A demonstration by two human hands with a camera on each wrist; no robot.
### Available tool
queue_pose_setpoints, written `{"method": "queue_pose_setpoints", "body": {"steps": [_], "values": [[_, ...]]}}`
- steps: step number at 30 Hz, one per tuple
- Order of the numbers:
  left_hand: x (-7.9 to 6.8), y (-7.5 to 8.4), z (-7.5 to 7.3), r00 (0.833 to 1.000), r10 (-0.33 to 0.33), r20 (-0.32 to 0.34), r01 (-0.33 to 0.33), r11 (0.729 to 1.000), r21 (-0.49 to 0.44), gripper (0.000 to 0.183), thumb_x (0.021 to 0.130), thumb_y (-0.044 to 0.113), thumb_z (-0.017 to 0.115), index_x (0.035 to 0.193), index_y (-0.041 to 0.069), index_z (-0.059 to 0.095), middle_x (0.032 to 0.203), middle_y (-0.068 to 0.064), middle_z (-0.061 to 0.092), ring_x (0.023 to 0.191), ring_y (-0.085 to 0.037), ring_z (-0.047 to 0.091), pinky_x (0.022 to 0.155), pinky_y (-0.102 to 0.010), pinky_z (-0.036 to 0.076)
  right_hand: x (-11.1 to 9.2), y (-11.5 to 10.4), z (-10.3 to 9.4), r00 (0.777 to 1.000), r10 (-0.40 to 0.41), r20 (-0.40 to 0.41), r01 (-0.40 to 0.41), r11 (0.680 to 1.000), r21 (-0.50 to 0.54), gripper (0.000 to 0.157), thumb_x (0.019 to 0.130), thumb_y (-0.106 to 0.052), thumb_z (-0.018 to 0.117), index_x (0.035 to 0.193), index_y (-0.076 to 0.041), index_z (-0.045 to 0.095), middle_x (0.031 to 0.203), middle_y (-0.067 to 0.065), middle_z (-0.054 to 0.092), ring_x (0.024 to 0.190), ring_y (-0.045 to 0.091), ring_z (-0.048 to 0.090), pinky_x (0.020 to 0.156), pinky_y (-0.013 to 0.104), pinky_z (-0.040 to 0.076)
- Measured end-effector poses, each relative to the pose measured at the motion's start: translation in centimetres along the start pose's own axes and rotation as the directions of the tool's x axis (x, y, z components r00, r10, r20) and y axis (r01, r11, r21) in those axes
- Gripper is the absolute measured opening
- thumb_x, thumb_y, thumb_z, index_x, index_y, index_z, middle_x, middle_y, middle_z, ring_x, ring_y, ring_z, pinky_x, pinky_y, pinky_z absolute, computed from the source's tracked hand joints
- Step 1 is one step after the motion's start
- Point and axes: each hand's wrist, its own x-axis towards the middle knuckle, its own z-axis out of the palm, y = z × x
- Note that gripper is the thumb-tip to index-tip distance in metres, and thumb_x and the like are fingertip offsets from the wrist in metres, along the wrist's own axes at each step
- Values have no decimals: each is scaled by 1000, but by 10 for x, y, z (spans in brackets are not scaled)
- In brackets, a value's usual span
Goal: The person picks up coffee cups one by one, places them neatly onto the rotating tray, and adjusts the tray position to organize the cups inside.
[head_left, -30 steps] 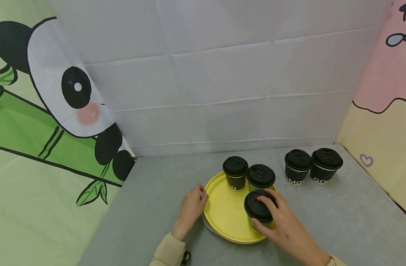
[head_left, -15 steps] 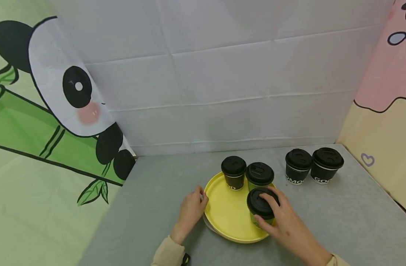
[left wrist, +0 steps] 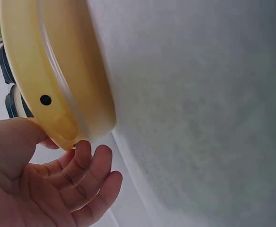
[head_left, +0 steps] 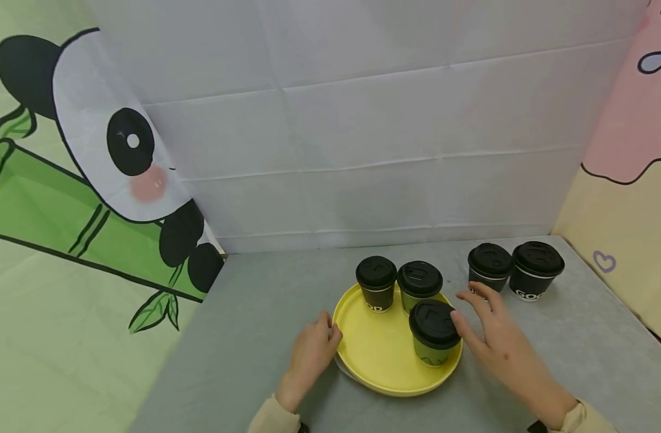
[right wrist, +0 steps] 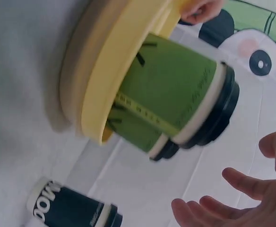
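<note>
**Left grip (head_left: 311,350) pinches the yellow tray (head_left: 370,361); right grip (head_left: 502,343) holds nothing beside the near green cup (head_left: 434,334)**

The person's left grip is clamped on the rim of the yellow tray, thumb on one side of the edge and fingertips by the other. The tray sits on the counter (head_left: 243,300), between the two grips. The near green cup stands upright on it, black lid on, just left of the right grip. That grip's thumb and fingers are spread apart, and the right wrist view shows a gap between them and the cup.

Farther from both grips, the second green cup (head_left: 417,282) stands on the tray, with the small black cup (head_left: 377,285) close to its left. Beyond the right grip, two lidded cups stand on the counter: the inner black cup (head_left: 489,264), partly hidden by the fingertips, and the outer black cup (head_left: 533,276), close on its right. Whether these two touch cannot be told.

Well past both grips rises a creased pale cloth (head_left: 362,132); the panda drawing (head_left: 127,144) is off to the left.
</note>
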Motion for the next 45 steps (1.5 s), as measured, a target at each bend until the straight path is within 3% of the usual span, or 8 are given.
{"method": "queue_pose_setpoints", "body": {"steps": [3, 6, 10, 14, 22, 29, 37, 45], "values": [[-4, 3, -1, 1000, 5, -14, -4, 1000, 20, 18, 89, 9, 66, 82, 9, 49, 53, 5, 35, 44, -7, 29, 40, -24, 25, 8, 11, -9, 992, -76, -97, 75, 997, -11, 37, 102, -22, 60, 131, -1, 56, 146, 25, 39, 127, 47, 43, 91, 64, 42], [-6, 6, -1, 999, 5, -37, -3, 999, 47, 19, 88, 10, 66, 81, 10, 49, 53, 4, 38, 44, -10, 31, 40, -27, 27, 17, 21, -13, 970, -160, -182, 153, 987, -51, 32, 96, -12, 66, 123, 2, 60, 138, 26, 47, 123, 45, 47, 90, 60, 41], [-8, 9, -2, 999, -20, -36, 23, 998, 65, 20, 88, 13, 66, 80, 11, 48, 53, 2, 39, 44, -12, 33, 40, -29, 28, 30, 36, -14, 937, -254, -241, 233, 966, -114, 31, 88, 0, 70, 117, 5, 63, 128, 26, 55, 116, 44, 52, 90, 56, 42], [-9, 11, -3, 999, -33, -15, 34, 997, 72, 23, 89, 16, 66, 78, 11, 46, 53, 2, 39, 44, -12, 33, 40, -29, 27, 43, 56, -14, 917, -288, -277, 251, 954, -164, 33, 84, 5, 70, 115, 9, 62, 122, 31, 57, 110, 48, 54, 88, 59, 43], [-21, 17, -5, 1000, -22, -17, 23, 995, 100, 25, 86, 20, 69, 78, 13, 46, 53, 2, 40, 43, -14, 37, 40, -31, 29, 56, 90, -8, 956, -205, -209, 159, 963, -217, 34, 89, -1, 68, 119, 11, 59, 127, 38, 51, 117, 58, 46, 91, 68, 39], [-32, 29, -8, 996, -61, 60, 55, 994, 92, 29, 91, 26, 66, 74, 15, 46, 53, 4, 37, 44, -11, 34, 41, -29, 27, 64, 110, 3, 942, -251, -223, 181, 939, -292, 46, 82, -4, 76, 121, 11, 57, 130, 40, 50, 117, 59, 45, 93, 69, 38], [-42, 42, -12, 994, -44, 97, 36, 996, 86, 31, 94, 27, 64, 71, 17, 44, 54, 7, 36, 44, -10, 33, 42, -27, 27, 70, 113, 10, 983, -119, -140, 71, 950, -304, 52, 90, -12, 72, 133, 8, 50, 140, 37, 43, 126, 63, 34, 86, 79, 34], [-46, 53, -17, 991, -40, 127, 32, 997, 68, 33, 94, 27, 63, 69, 18, 44, 56, 8, 36, 46, -9, 34, 44, -27, 27, 73, 113, 14, 962, -180, -205, 106, 938, -329, 54, 83, -9, 79, 127, 8, 52, 130, 38, 45, 122, 66, 36, 81, 79, 36]]}}
